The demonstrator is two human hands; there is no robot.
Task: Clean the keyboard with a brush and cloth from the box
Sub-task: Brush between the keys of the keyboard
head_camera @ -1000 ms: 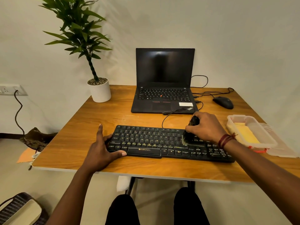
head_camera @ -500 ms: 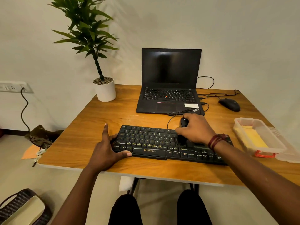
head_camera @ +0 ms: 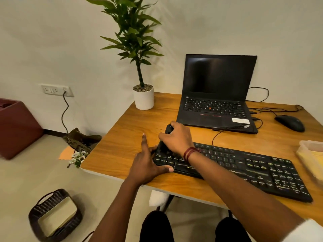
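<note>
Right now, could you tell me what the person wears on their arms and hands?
Forearms bare. A band of dark red threads circles the wrist of the right hand; a white sleeve edge shows higher up that arm. The left hand wears nothing.

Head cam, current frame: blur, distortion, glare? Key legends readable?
Head view: motion blur smears the keyboard legends and the box at the right edge; wide-angle lens bends the table edge; light is warm and soft, with faint glare on the dark laptop screen.

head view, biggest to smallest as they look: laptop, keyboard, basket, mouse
1. laptop and keyboard: too close to rank; the keyboard is nearer and partly covered by an arm
2. basket
3. mouse
</note>
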